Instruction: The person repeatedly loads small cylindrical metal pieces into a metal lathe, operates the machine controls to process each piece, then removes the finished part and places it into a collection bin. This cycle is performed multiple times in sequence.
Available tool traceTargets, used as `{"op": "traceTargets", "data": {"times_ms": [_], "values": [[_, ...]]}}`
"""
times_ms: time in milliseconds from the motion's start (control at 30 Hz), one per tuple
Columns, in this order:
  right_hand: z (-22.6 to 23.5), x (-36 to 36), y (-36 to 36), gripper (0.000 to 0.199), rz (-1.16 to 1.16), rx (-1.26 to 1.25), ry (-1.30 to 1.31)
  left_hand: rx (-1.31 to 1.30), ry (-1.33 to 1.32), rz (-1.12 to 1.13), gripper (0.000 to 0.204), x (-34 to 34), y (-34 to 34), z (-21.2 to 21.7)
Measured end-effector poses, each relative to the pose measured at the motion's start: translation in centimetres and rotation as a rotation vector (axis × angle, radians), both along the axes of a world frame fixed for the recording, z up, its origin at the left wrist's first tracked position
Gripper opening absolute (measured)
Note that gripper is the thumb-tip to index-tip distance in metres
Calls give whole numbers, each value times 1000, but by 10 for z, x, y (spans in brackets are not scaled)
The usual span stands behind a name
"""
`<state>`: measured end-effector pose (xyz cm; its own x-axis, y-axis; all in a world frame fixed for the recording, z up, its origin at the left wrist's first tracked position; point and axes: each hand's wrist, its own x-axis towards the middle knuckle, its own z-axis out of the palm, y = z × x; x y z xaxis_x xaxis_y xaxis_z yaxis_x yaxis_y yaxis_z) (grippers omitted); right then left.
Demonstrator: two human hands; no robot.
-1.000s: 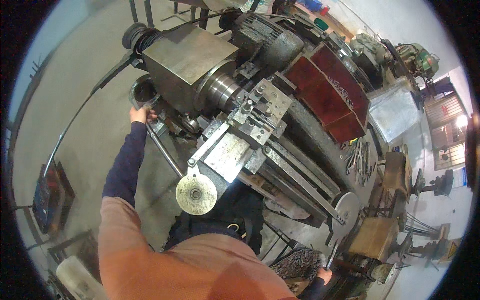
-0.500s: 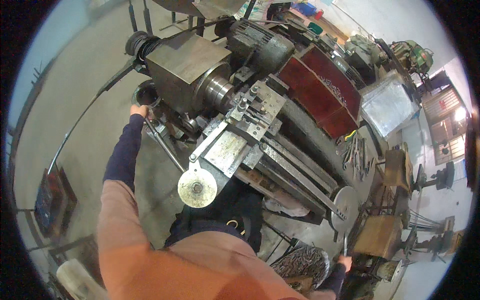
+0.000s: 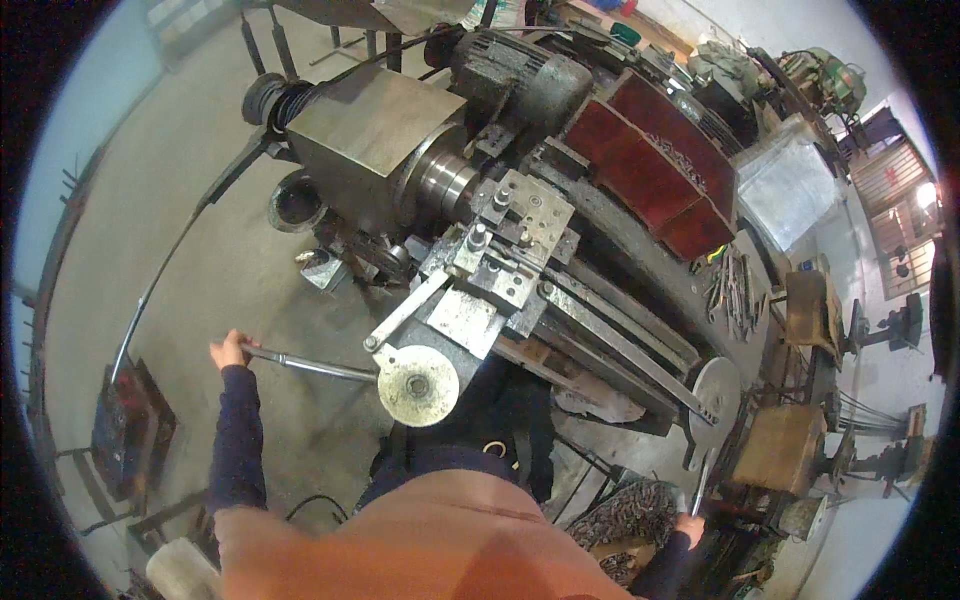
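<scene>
My left hand (image 3: 231, 349) is closed around the free end of a long metal lever (image 3: 315, 367). That lever reaches right to a round cream-coloured disc (image 3: 418, 386) at the front of a lathe. Far to the right, my right hand (image 3: 690, 527) grips a shorter metal handle (image 3: 702, 485), which hangs below a grey round plate (image 3: 718, 390). Between my hands sits the lathe's tool slide (image 3: 525, 225), with upright bolts and clamped blocks. Just behind it is the shiny round spindle (image 3: 446, 184), coming out of the box-shaped headstock (image 3: 375, 118).
A motor (image 3: 525, 80) and a dark red tray (image 3: 650, 165) lie behind the lathe. Wrenches (image 3: 735, 290) rest on its right end. Metal shavings (image 3: 632, 515) are heaped near my right hand. A dark box (image 3: 130, 435) with a thin upright pipe stands at the left.
My left hand has pulled the long lever's end down toward me, from beside the headstock to nearly level with the cream disc. My right hand keeps its hold; the view has shifted slightly.
</scene>
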<state>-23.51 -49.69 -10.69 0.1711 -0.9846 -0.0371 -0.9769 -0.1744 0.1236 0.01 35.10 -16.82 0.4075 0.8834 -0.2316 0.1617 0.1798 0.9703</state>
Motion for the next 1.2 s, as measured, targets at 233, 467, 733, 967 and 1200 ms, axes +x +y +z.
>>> {"op": "traceTargets", "data": {"times_ms": [233, 467, 733, 967, 1200], "values": [[-18, -12, 18, 42, -18, -87, -60, 63, -45, 130, 13, 23, -11, -8], [-10, -3, 25, 48, -82, 47, 3, 66, -44, 72, 30, 27, 3, -23], [-11, 47, 9, 54, 276, -131, -136, 79, 53, -10, 16, 13, 16, -23], [-16, 58, -128, 40, 481, -113, 149, 354, 515, -405, 31, 9, 74, -5], [7, 115, -123, 47, 321, -272, 150, 1057, 862, -754, 39, 133, 42, -9]]}}
